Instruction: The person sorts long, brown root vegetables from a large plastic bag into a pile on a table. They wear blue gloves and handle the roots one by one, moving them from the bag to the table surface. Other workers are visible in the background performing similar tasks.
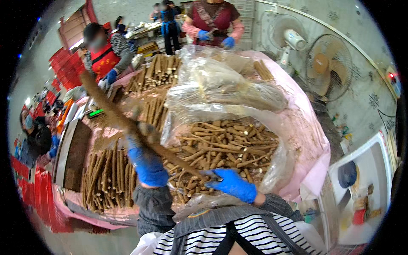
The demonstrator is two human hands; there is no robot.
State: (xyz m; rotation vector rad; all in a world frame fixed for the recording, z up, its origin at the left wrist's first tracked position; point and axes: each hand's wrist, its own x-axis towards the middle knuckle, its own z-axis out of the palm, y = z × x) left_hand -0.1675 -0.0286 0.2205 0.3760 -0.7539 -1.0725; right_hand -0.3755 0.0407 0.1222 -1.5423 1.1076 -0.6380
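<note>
A long brown root (110,106), likely a yam, slants across the view, blurred at its upper part. My left hand (148,159), in a blue glove with soiled fingers, grips it around the middle. At the thin lower end, the fingers of my right hand (234,185), also blue-gloved, close about the tip. Whether that hand holds a small tool as well is not clear. Beneath both hands lies a heap of short root pieces (223,146) on clear plastic sheeting (277,172). Left of my left arm, long roots (106,178) lie side by side in a pile.
Pink sheeting (312,149) covers the table. A bulky plastic-wrapped bundle (223,86) lies beyond the heap. More root stacks (159,71) sit farther back, and a metal-edged trough (75,153) stands left. Co-workers (102,54) stand around. Fans (328,67) and a white foam box (379,153) are right.
</note>
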